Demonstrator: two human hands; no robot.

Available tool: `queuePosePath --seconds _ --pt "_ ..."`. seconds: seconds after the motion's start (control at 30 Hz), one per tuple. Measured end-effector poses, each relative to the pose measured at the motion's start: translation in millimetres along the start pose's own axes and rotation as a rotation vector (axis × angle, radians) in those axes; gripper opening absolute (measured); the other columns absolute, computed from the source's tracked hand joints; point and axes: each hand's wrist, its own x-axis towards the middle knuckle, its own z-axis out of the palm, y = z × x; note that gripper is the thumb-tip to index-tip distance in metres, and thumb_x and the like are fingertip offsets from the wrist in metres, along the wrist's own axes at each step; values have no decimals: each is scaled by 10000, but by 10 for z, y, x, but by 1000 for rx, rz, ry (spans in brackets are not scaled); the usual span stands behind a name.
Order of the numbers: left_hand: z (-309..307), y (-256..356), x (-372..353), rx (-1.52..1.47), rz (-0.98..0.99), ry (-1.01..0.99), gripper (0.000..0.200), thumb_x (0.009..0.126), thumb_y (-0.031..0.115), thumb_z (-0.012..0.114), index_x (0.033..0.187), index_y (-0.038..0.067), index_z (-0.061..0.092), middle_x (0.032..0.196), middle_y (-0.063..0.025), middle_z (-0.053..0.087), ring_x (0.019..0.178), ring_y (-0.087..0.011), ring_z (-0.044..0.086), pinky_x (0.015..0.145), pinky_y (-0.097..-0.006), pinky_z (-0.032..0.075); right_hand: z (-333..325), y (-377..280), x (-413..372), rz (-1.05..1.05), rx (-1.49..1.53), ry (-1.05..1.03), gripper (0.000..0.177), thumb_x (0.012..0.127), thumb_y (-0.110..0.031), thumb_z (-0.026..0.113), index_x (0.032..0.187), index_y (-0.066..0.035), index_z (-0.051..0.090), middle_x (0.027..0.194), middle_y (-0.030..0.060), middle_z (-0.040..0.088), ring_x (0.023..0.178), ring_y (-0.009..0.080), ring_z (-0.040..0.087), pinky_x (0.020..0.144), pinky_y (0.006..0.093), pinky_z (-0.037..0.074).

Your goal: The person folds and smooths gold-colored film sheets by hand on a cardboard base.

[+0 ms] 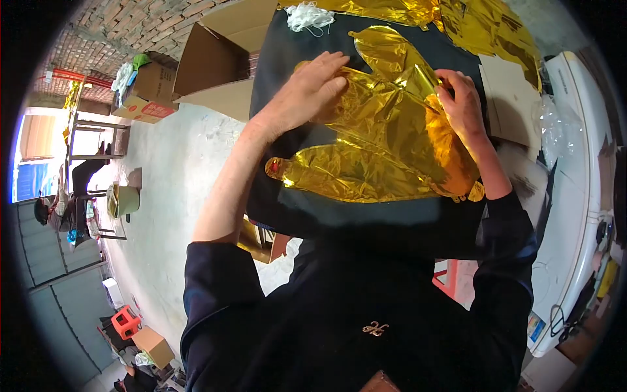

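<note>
A flat, crinkled gold foil balloon [385,124], with several rounded arms, lies spread on a black-covered work surface [366,219]. My left hand [313,85] rests palm-down over its upper left part, fingers stretched out. At the upper right edge, my right hand [460,104] has its fingers curled in and pinches the foil. One arm of the balloon points up between my hands; another stretches toward the lower left, ending in a small reddish tip. Orange reflections show on the foil below my right hand.
A bundle of white string [309,18] lies at the far edge near more gold foil [496,36]. Cardboard [509,98] and a white sewing-machine-like table [565,261] stand on the right. On the left are an open carton [212,65] and a seated person [65,209].
</note>
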Motion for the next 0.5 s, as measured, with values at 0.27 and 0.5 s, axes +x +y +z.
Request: queuePosePath --seconds 0.27,0.5 --pt "412 -7 -123 384 121 -12 538 1093 336 600 1563 83 534 1663 -137 474 1586 -346 363 1304 -503 265 31 25 -2 -54 -21 52 220 919 -69 720 1138 -53 723 996 128 679 990 369 633 878 469 518" --pt "446 47 -187 420 144 17 574 1078 365 623 1582 110 521 1689 -147 427 1603 -343 328 1301 -553 256 0 -127 -6 12 65 43 193 933 -101 700 1122 -71 718 982 138 686 982 383 652 870 468 529"
